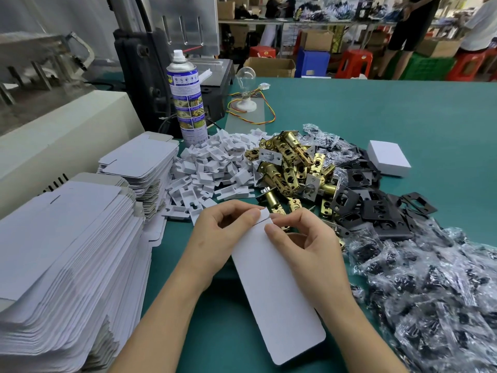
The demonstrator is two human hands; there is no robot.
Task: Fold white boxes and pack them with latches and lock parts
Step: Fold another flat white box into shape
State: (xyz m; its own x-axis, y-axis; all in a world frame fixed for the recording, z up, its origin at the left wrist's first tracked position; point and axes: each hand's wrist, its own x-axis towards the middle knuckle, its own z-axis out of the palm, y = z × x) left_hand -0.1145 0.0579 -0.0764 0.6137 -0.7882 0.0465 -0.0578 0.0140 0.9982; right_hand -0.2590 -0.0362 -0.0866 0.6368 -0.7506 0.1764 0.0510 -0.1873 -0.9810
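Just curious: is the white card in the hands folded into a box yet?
Flat: white card shows no raised sides; left hand and right hand pinch its far end.

factory packing workshop | press machine (150, 63) | bulk latches (289, 168) | flat box stacks (67, 251) | plastic stools (355, 63)

L hand (220, 232), R hand (309, 246): bare.
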